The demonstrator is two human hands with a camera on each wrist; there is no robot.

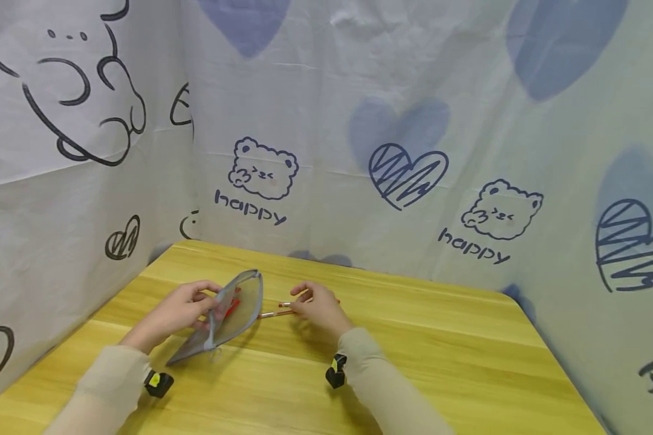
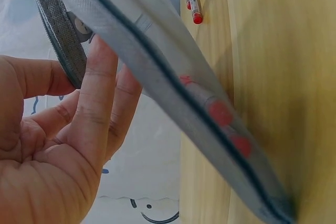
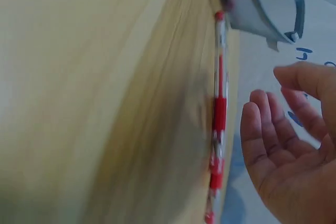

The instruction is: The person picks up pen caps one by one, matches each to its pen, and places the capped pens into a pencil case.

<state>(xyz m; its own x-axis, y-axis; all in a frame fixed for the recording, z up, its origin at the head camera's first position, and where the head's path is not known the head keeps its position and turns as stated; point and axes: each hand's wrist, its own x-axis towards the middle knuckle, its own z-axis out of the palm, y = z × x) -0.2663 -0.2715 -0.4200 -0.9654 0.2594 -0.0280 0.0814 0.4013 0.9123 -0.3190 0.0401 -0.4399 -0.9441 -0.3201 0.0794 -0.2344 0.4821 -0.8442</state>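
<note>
My left hand (image 1: 187,309) holds a grey mesh zip pouch (image 1: 246,311) by the edge of its mouth, thumb and fingers on either side. The pouch stands tilted, its mouth spread apart. Red-ended pens (image 2: 220,113) show through its translucent side in the left wrist view. To the right of the pouch, my right hand (image 1: 322,309) hovers over the table with fingers loosely bent and nothing between them. Below and beside it lie two clear pens with red caps and ends; one pen (image 1: 274,314) points toward the pouch. In the right wrist view, the pens (image 3: 219,114) lie nearly in line.
The yellow wood-grain table (image 1: 413,356) is bordered at the back and left by white cloth (image 1: 326,199) printed with hearts and bears. A zip pull (image 1: 216,352) hangs at the pouch's near corner.
</note>
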